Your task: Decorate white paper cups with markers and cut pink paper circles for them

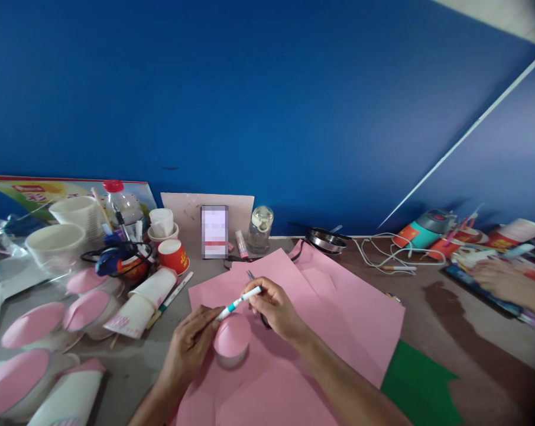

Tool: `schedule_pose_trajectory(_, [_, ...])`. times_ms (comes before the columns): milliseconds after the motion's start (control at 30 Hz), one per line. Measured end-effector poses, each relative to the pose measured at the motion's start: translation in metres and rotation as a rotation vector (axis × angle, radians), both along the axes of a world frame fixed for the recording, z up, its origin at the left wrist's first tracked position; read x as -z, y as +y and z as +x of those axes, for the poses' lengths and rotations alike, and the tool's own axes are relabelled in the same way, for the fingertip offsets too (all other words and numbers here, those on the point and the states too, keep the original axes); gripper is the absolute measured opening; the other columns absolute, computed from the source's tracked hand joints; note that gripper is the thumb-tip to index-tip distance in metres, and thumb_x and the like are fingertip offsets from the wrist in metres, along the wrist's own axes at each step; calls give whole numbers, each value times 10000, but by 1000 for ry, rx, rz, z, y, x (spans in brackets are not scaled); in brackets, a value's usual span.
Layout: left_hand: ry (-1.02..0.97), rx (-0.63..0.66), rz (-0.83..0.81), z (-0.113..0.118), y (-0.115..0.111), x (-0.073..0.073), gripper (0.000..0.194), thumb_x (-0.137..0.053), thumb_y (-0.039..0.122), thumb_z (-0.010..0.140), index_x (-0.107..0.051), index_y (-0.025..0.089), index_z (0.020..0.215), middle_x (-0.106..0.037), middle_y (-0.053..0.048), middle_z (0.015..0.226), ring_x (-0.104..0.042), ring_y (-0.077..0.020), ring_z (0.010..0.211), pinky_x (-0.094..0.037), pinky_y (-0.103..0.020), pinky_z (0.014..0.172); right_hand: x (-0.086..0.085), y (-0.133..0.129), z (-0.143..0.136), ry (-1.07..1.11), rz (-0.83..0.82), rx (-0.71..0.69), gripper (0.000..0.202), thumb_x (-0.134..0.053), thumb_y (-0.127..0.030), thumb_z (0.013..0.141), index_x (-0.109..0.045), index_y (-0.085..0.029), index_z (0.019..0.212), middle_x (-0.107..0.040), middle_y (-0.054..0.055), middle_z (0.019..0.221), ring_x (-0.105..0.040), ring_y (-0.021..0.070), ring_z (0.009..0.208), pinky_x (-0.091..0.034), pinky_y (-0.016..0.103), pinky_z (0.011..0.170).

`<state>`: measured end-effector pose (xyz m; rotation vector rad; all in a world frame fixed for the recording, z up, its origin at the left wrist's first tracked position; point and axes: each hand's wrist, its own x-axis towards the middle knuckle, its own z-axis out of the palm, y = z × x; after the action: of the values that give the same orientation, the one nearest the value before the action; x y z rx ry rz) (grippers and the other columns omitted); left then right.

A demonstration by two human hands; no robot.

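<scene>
A white and teal marker (238,303) slants above a pink-topped paper cup (232,338) on pink paper sheets (294,378). My right hand (271,307) has its fingers closed round the marker's upper end. At the marker's lower end, the fingers of my left hand (194,337) are pressed together on it, beside the cup's left edge. Scissors (264,321) lie partly hidden beneath my right hand.
Several cups with pink tops (34,325) lie at the left. Stacked bowls (76,219), a red cup (174,255), a phone (214,232) and a glass jar (260,229) stand behind. Green paper (420,387) lies at the right; another person's hand (511,284) is far right.
</scene>
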<state>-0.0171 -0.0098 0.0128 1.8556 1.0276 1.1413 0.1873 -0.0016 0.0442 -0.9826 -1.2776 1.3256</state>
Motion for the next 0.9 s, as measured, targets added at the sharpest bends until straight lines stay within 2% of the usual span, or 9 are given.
schedule_pose_trajectory(167, [0, 1, -11, 1, 0, -1, 262, -528, 268, 895, -710, 213, 1075, -665, -29, 802, -617, -141, 731, -470, -221, 672, 1, -2, -3, -40, 1, -31, 140, -607, -306, 791, -585, -181, 851, -466, -44, 645, -369, 74, 507, -283, 192, 453])
schedule_pose_trajectory(267, [9, 1, -11, 1, 0, -2, 263, -528, 277, 892, -718, 208, 1059, -669, -33, 793, -618, -144, 721, -469, -224, 663, 2, -3, -4, -102, 32, -37, 107, -588, -272, 806, -584, -181, 861, -473, -43, 655, -322, 66, 491, -252, 192, 440])
schedule_pose_trajectory(433, [41, 10, -43, 1, -1, -3, 281, -506, 293, 903, -715, 199, 1065, -669, -35, 787, -616, -147, 722, -461, -226, 659, 0, -3, -3, -247, 72, -43, 80, -556, -243, 816, -587, -179, 853, -544, -9, 752, -392, 80, 549, -313, 197, 486])
schedule_pose_trajectory(667, [79, 8, -96, 0, -1, -2, 307, -478, 322, 912, -717, 190, 1053, -668, -29, 772, -620, -155, 733, -451, -229, 671, -3, -1, 1, -279, 49, -80, 132, -561, -317, 852, -591, -189, 847, -470, -50, 603, -419, 97, 531, -334, 217, 511])
schedule_pose_trajectory(900, [87, 16, -151, 0, -1, 2, 333, -458, 363, 921, -712, 194, 1055, -667, -33, 788, -618, -166, 748, -442, -234, 668, 3, 1, 2, -305, 64, -95, 169, -590, -358, 852, -622, -193, 842, -502, -42, 614, -463, 111, 570, -386, 238, 565])
